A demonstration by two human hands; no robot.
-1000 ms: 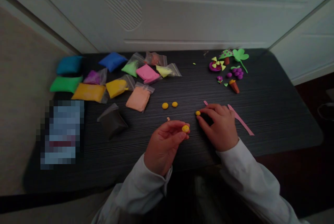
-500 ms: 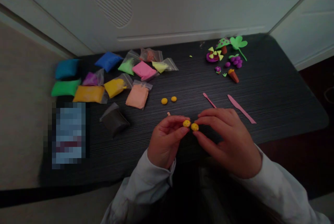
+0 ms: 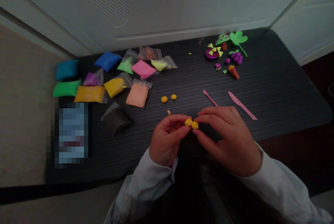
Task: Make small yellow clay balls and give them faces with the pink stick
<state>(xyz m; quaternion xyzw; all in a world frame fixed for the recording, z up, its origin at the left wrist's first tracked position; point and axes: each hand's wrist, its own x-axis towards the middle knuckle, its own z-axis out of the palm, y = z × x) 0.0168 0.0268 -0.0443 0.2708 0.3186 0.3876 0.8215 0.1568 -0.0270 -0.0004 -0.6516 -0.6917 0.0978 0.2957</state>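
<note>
Between its thumb and fingertips, my left hand [image 3: 169, 137] pinches a small yellow clay ball [image 3: 188, 122] with dark specks. My right hand [image 3: 227, 138] pinches a second speckled yellow clay ball [image 3: 194, 125] the same way. The two balls are side by side and appear to touch. Just beyond my hands, two plain yellow clay balls [image 3: 164, 99] lie on the dark table. A tiny peach clay piece [image 3: 169, 112] rests above my left hand. A thin pink modelling tool [image 3: 209, 98] lies partly hidden behind my right hand.
Several bags of coloured clay, including a peach bag [image 3: 137, 94] and a black bag [image 3: 115, 119], spread over the left side. A pink plastic knife [image 3: 242, 105] lies at right. Finished clay figures, such as purple grapes [image 3: 236, 58], stand at the back right near the white panel [image 3: 193, 8].
The two speckled balls have come together from a small gap, the left one shifting slightly right. The camera view has also shifted a little.
</note>
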